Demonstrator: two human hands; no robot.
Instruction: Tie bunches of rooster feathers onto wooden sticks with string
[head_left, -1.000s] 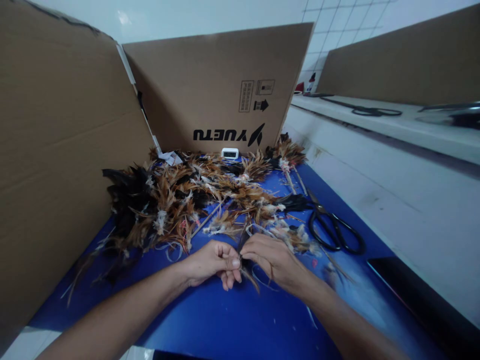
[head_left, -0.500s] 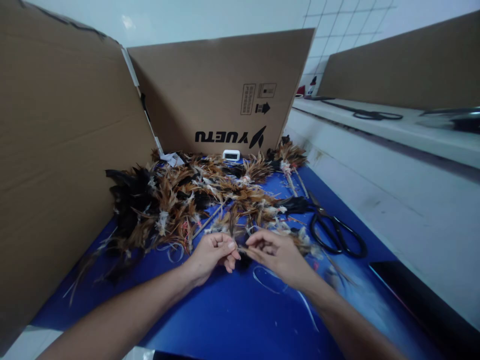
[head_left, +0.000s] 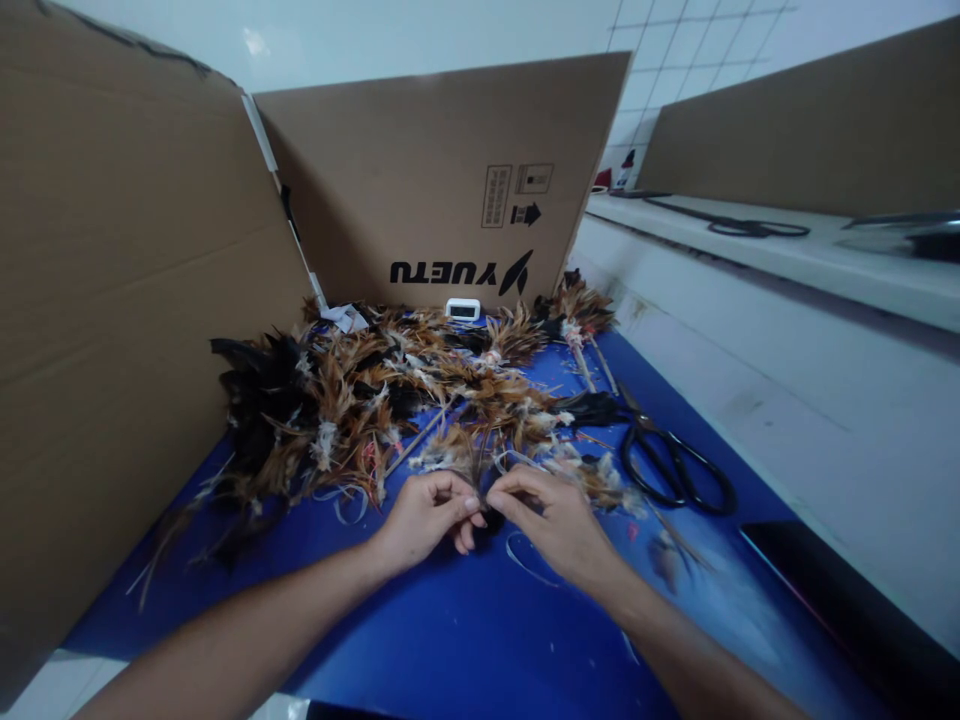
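My left hand [head_left: 435,508] pinches a few thin brown feathers [head_left: 481,455] between thumb and fingertips, with their tips pointing away from me. Close against it, my right hand [head_left: 551,515] is closed in a pinch at the same spot; what lies between its fingertips is too small to make out. A black tuft [head_left: 493,522] shows just below the fingertips. Beyond both hands spreads a pile of brown, black and white feather bunches [head_left: 420,370]. A clear plastic strip [head_left: 531,562] curls on the blue table under my right hand.
Large black-handled scissors [head_left: 671,465] lie to the right, near a dark flat object [head_left: 825,600]. A small white digital display [head_left: 463,310] stands behind the feathers. Cardboard panels [head_left: 442,180] rise at the back and left. Another pair of scissors [head_left: 754,227] rests on the ledge.
My right hand has moved slightly left, its fingertips drawing together and meeting those of my left hand. The left hand has shifted a little to the right, still pinching the feathers.
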